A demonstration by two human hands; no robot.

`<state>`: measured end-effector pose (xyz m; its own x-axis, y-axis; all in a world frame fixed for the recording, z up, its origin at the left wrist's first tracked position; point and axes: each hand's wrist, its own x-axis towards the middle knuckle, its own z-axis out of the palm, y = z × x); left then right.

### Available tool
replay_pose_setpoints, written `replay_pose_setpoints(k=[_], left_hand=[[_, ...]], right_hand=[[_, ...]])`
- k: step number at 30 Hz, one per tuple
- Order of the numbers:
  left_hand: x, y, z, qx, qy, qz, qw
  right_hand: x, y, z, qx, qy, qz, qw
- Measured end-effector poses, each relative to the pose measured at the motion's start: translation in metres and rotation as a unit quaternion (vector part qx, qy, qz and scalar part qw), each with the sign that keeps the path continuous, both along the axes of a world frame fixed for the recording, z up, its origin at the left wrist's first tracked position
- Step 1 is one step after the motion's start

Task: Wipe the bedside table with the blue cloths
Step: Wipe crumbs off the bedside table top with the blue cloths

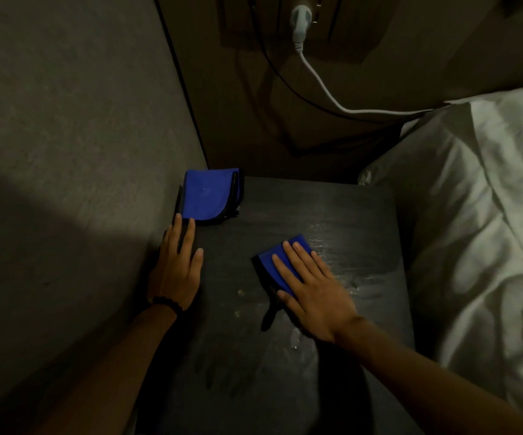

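Note:
The dark bedside table (285, 356) fills the lower middle of the head view. A folded blue cloth (210, 196) lies at its far left corner against the wall. My left hand (178, 265) rests flat on the table's left edge, fingers apart, its fingertips just touching that cloth's near edge. A second, smaller folded blue cloth (277, 262) lies mid-table under my right hand (310, 287), which presses flat on it with fingers spread. Wet streaks and pale smears show on the table surface to the right of and below this cloth.
A grey wall (65, 152) runs along the table's left side. A bed with white bedding (473, 215) borders the right. Behind the table a white plug (301, 20) with a white cable and a black cable hang from a wall socket.

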<state>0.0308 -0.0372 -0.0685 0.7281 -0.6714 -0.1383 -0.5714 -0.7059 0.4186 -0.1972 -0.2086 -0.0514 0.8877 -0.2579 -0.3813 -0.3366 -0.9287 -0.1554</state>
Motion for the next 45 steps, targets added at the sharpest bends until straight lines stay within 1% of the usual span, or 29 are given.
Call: replay_pose_setpoints(k=[3,12,22,26,30,35,39,41,45], left_hand=[[-0.004,0.002,0.005,-0.024,0.01,0.012,1.0],[-0.005,0.005,0.004,-0.013,0.002,0.01,1.0],[-0.003,0.01,0.0,-0.039,0.001,0.027,0.999],[-0.012,0.01,0.004,-0.066,-0.004,0.037,0.997],[-0.013,0.015,0.003,-0.096,0.029,0.042,0.994],[-0.02,0.019,0.011,-0.11,0.055,0.078,0.989],[-0.02,0.02,0.013,-0.106,0.061,0.076,0.99],[-0.022,0.018,0.014,-0.099,0.067,0.098,0.988],[-0.022,0.017,0.013,-0.119,0.085,0.126,0.981]], right_hand=[[-0.013,-0.01,0.005,-0.003,0.016,-0.028,0.999],[-0.052,-0.039,0.001,-0.013,0.028,-0.11,0.993],[-0.085,-0.05,-0.003,-0.028,-0.007,-0.168,0.985],[-0.098,-0.052,-0.009,-0.029,-0.012,-0.203,0.979],[-0.102,-0.043,-0.011,-0.032,-0.016,-0.249,0.968],[-0.107,-0.019,-0.011,-0.027,-0.018,-0.315,0.948],[-0.107,0.003,-0.011,-0.036,-0.008,-0.34,0.94],[-0.101,0.011,-0.011,-0.041,-0.015,-0.357,0.933],[-0.088,0.03,-0.017,-0.046,-0.036,-0.382,0.922]])
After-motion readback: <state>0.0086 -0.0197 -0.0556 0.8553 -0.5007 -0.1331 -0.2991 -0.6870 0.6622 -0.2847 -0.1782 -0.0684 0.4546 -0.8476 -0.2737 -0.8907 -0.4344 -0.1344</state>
